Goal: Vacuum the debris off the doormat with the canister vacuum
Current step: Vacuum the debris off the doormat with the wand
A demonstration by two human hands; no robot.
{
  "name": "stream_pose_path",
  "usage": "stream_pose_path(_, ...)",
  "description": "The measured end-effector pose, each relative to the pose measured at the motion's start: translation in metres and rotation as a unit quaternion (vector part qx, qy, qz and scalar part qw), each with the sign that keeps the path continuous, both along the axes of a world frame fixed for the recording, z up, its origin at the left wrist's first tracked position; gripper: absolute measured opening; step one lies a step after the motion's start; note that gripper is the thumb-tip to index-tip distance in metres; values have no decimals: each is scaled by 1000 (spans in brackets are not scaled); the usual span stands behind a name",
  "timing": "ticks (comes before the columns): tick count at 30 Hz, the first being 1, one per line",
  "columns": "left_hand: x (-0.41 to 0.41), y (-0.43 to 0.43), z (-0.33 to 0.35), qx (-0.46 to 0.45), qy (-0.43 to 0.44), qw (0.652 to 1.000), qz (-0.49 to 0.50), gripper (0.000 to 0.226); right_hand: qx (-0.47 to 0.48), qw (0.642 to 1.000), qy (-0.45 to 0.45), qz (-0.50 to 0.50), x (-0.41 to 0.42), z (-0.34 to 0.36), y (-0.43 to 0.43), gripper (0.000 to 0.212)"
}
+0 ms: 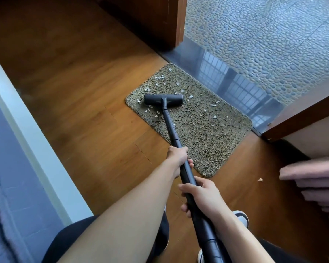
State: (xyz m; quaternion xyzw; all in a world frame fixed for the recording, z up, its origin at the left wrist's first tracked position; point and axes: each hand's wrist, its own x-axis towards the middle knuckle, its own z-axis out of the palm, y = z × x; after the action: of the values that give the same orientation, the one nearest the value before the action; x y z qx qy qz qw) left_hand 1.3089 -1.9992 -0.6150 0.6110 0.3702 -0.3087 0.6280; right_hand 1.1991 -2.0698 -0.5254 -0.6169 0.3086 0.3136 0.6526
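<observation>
A shaggy olive-brown doormat (203,133) lies on the wooden floor in front of a doorway. Several small white debris flakes (160,77) are scattered over its far and left parts. The black vacuum floor head (163,99) rests on the mat's left portion, joined to a long black wand (171,130) that slants back toward me. My left hand (178,155) grips the wand higher up, near the mat's near edge. My right hand (199,194) grips the wand lower down, closer to my body. The canister itself is out of view.
A polished dark threshold (235,80) and pebble-patterned floor (264,35) lie beyond the mat. Dark wooden door frames (167,21) stand left and right of the opening. A white-edged bed (27,141) runs along the left. Stacked pinkish fabric (315,179) sits right; a crumb (260,179) lies on the floor.
</observation>
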Motion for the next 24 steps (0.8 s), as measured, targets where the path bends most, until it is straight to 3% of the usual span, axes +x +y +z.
stream_pose_path(4,-28,-1,5,-5,12,1000,6,24,-12,1000,4,13,-26,7,-2,17)
stream_pose_path(14,-109,1,22,-31,25,999,28,15,-13,999,5,48,-97,22,-8,14)
stream_pose_path(24,-149,12,19,-28,30,998,48,26,-29,996,7,80,-127,22,-3,25)
